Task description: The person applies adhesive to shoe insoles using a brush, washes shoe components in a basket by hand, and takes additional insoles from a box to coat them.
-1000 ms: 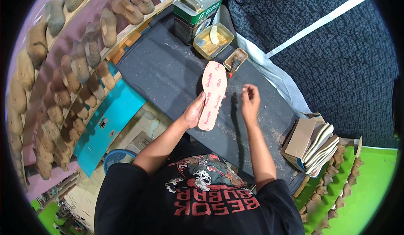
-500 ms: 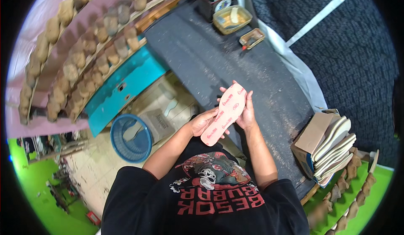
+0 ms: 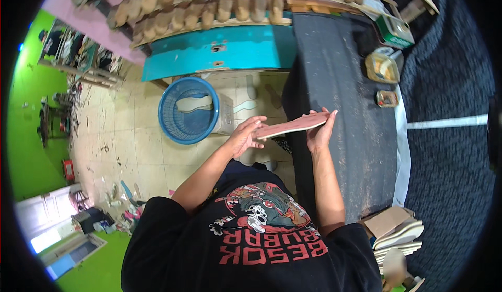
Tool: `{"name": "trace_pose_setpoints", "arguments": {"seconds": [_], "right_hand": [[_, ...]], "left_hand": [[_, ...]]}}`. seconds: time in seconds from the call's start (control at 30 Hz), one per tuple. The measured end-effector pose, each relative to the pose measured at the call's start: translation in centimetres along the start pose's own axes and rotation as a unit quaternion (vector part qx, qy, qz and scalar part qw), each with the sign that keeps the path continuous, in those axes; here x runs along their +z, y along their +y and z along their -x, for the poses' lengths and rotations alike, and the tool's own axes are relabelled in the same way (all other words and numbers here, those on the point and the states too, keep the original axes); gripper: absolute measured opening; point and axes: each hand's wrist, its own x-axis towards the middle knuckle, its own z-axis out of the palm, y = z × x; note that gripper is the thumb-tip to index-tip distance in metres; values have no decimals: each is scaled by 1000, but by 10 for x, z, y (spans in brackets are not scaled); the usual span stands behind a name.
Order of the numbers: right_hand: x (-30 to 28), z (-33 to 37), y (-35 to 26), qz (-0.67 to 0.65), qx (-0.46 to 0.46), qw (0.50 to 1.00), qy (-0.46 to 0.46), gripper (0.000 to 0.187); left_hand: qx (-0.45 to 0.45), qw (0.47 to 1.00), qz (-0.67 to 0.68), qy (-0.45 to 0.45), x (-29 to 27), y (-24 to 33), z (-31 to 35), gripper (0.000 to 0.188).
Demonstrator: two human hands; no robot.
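A pink insole [image 3: 295, 125] with red print and a pale edge is held nearly edge-on, its length running left to right. My right hand [image 3: 320, 132] grips its right end, with the thumb along the edge and fingers beneath. At the narrower left end, my left hand [image 3: 243, 138] has its fingers spread apart around the tip. Whether those fingers touch the insole is hard to tell. Below the left hand's far side stands a blue plastic basket [image 3: 163, 115] with a pale sole-shaped piece [image 3: 193, 104] inside.
A dark-covered table [image 3: 342, 83] stretches along my right, carrying a yellowish tub [image 3: 381, 68], a small tray [image 3: 387, 99] and a green tin [image 3: 395, 32]. Shelves of wooden shoe lasts [image 3: 225, 10] rise beyond a turquoise panel [image 3: 261, 49]. Stacked soles [image 3: 400, 237] stand at near right.
My view has swung left, toward the basket and floor. The insole has tipped from face-up to nearly edge-on, and my left hand's fingers have spread at its end.
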Motion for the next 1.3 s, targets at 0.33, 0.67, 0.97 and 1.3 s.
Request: {"name": "trace_pose_setpoints", "arguments": {"seconds": [0.33,0.67,0.97,1.3], "right_hand": [[124,12,136,197,44,979,16,52],[268,60,199,550,-263,769,-194,102],[271,67,222,583,-116,721,-356,112],[184,45,255,623,-43,569,-535,92]], "left_hand": [[29,975,-121,183,-144,17,62,74],[191,861,-463,85,-190,103,89,116],[220,879,-398,142,-215,88,96,78],[172,900,26,400,-243,14,102,56]]}}
